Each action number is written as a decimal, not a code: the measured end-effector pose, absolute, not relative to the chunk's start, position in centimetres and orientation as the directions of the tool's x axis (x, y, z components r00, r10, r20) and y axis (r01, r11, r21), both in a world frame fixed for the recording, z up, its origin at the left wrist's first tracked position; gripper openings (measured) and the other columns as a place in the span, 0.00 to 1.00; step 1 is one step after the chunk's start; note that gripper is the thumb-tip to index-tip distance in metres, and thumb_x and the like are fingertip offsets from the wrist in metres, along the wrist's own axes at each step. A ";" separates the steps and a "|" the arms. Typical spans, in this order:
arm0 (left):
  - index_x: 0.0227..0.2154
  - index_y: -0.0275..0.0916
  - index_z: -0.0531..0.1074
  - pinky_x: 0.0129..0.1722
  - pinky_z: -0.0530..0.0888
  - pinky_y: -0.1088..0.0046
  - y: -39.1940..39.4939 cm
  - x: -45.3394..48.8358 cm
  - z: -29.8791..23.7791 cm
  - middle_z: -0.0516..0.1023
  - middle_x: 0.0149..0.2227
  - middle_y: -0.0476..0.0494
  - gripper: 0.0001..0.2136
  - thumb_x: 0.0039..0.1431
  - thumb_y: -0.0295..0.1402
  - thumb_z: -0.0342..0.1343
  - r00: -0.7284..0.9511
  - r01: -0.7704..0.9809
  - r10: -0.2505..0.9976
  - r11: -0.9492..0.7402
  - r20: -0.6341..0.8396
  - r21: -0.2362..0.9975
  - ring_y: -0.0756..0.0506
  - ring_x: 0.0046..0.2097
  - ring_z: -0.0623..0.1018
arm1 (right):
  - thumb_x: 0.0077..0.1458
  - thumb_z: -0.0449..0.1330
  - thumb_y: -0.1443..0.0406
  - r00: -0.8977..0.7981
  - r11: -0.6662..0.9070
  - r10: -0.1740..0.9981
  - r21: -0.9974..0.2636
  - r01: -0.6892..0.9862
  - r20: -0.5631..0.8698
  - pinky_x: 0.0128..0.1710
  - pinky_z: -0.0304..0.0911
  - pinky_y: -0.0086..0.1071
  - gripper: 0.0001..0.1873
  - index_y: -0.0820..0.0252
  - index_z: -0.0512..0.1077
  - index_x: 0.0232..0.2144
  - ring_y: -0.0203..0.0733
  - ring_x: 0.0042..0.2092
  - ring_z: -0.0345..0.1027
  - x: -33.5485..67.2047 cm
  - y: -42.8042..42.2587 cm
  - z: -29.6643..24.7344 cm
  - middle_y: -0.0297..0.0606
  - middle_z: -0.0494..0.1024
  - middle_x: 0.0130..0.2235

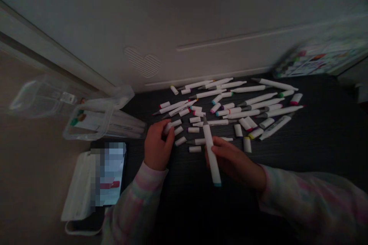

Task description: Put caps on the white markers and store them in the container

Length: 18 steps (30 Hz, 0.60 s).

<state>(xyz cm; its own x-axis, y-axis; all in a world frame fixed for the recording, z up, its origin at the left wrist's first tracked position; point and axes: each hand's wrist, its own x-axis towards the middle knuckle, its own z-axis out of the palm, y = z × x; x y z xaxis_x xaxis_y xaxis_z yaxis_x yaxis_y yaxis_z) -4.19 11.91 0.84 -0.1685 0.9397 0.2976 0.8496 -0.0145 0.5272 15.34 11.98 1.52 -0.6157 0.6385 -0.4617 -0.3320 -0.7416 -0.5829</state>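
Observation:
My right hand [234, 159] grips a white marker [211, 151] between thumb and fingers. Its uncapped grey tip points up and away, and its lower end shows a teal band. To the left, my left hand [158, 145] has thumb and forefinger closed on a white marker cap [168, 127], partly hidden by the fingers. Just beside those fingers lie several loose caps, one of them a white cap [181, 141]. Beyond both hands, many uncapped markers [207, 93] and caps with coloured ends are scattered over the dark tabletop [184, 183].
A clear plastic case [126, 124] with some markers inside stands at the left, its transparent lid [43, 97] further left. Below it lie a lit phone [115, 172] and a white face mask [77, 187]. A full marker pack [319, 59] leans by the white panel [201, 15] behind.

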 end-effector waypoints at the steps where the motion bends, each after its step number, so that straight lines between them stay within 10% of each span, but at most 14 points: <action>1: 0.38 0.36 0.68 0.40 0.69 0.68 12.0 -4.2 0.8 0.73 0.37 0.43 0.10 0.52 0.30 0.50 -0.122 0.872 0.938 -0.054 0.323 0.487 0.46 0.39 0.71 | 0.44 0.61 0.62 -0.617 -0.742 0.638 -0.581 -0.333 -0.461 0.25 0.54 0.27 0.11 0.62 0.64 0.27 0.31 0.25 0.60 15.3 12.0 1.5 0.29 0.67 0.22; 18: 0.38 0.39 0.69 0.44 0.65 0.63 16.1 -1.7 3.6 0.73 0.39 0.44 0.10 0.54 0.28 0.48 0.285 0.933 0.920 -0.330 0.267 0.141 0.43 0.43 0.69 | 0.44 0.61 0.63 -0.604 -0.709 0.677 -0.594 -0.380 -0.421 0.24 0.52 0.27 0.09 0.61 0.64 0.26 0.30 0.23 0.57 15.1 11.9 1.1 0.28 0.66 0.21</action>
<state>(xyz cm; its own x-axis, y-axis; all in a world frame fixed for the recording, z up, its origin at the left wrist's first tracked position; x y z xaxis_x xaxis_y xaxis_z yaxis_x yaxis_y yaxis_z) -1.69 16.10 3.64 0.2853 0.9204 0.2673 0.9333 -0.3302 0.1409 15.09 11.87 1.11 -0.6042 0.6765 -0.4210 -0.3798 -0.7090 -0.5942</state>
